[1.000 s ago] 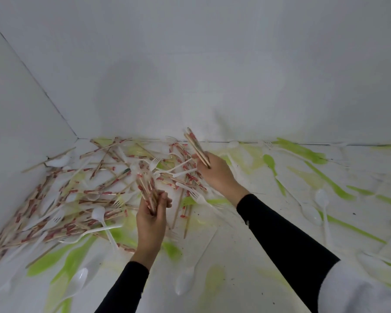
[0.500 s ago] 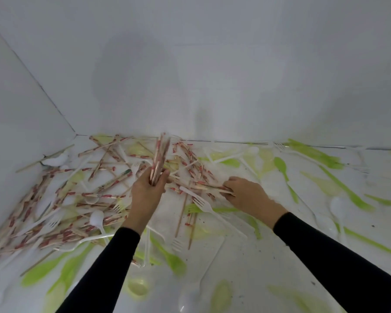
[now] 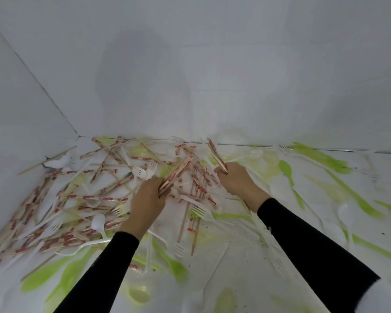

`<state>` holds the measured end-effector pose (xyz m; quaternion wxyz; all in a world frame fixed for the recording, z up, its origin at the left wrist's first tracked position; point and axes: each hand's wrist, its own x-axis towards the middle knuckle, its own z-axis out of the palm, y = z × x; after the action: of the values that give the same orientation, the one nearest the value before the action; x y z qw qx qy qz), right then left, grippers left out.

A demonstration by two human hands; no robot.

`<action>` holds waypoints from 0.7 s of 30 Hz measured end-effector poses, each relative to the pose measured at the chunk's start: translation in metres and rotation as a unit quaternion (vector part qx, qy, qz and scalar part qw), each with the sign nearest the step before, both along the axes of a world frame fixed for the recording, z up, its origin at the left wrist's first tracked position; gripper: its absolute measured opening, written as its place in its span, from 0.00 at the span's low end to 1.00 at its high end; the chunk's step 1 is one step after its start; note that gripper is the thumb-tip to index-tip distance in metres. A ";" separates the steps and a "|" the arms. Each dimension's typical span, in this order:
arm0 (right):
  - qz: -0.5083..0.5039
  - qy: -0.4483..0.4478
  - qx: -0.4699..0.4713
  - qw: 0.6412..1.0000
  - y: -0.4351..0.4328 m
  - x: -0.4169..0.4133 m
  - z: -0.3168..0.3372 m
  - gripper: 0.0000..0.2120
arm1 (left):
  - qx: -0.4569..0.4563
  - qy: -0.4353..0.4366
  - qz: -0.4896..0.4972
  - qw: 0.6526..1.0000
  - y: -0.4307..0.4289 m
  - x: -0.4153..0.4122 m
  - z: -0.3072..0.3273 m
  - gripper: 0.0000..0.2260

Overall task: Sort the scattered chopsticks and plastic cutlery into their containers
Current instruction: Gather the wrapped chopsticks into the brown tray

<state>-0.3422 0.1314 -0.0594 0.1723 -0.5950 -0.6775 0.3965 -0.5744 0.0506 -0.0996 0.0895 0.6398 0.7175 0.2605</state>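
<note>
Two lots of chopsticks: my left hand [image 3: 148,201] curls round a fanned bundle [image 3: 178,170] and my right hand [image 3: 237,180] grips a thinner bunch [image 3: 216,154], gathered to carry together. The tangled pile [image 3: 95,197] lies left of both hands; no containers show.

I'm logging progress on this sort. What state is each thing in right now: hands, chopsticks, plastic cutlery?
Left hand: grips a chopstick bundle, tilted up to the right.
Right hand: grips a smaller chopstick bundle, pointing toward the back wall.
Chopstick pile: scattered, unsorted, at left.
White fork: loose, lying flat.
Green spoon: loose, lying flat, right of the right hand.
</note>
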 end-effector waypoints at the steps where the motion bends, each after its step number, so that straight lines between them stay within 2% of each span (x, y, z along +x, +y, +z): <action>1: 0.006 -0.008 0.004 1.000 0.004 -0.013 -0.002 0.13 | 0.013 0.002 -0.001 1.000 -0.013 -0.004 0.001 0.07; 4: 0.040 -0.059 0.033 0.997 0.012 -0.044 -0.011 0.15 | 0.034 0.027 -0.034 0.998 -0.048 -0.017 -0.001 0.06; 6: 0.055 -0.096 0.047 0.993 0.013 -0.055 -0.018 0.12 | -0.010 0.040 -0.064 0.997 -0.065 -0.025 -0.007 0.06; 8: 0.056 -0.115 0.052 0.990 0.010 -0.057 -0.026 0.13 | -0.079 0.036 -0.080 0.993 -0.077 -0.032 -0.009 0.14; 9: 0.051 -0.107 0.049 0.992 0.007 -0.055 -0.028 0.13 | -0.103 0.017 -0.079 0.991 -0.082 -0.034 -0.009 0.16; 10: 0.044 -0.095 0.043 0.994 0.003 -0.052 -0.029 0.12 | -0.112 -0.011 -0.071 0.991 -0.084 -0.034 -0.007 0.14; 12: 0.034 -0.082 0.029 0.996 -0.006 -0.041 -0.028 0.10 | -0.080 -0.078 -0.045 0.993 -0.083 -0.030 -0.001 0.04; 13: 0.025 -0.078 0.024 0.996 -0.009 -0.034 -0.027 0.09 | -0.060 -0.103 -0.023 0.993 -0.078 -0.025 0.004 0.02; 17: -0.023 0.006 0.015 1.000 -0.031 0.001 -0.016 0.10 | -0.046 -0.169 0.031 0.984 -0.046 0.008 0.027 0.11; 21: -0.078 0.091 -0.035 0.992 -0.045 0.035 -0.005 0.08 | -0.091 -0.215 0.013 0.972 0.009 0.037 0.040 0.12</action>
<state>-0.3070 0.0860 -0.0639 0.2428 -0.6128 -0.5968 0.4576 -0.5378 0.0594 -0.0594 0.2959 0.5482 0.7105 0.3272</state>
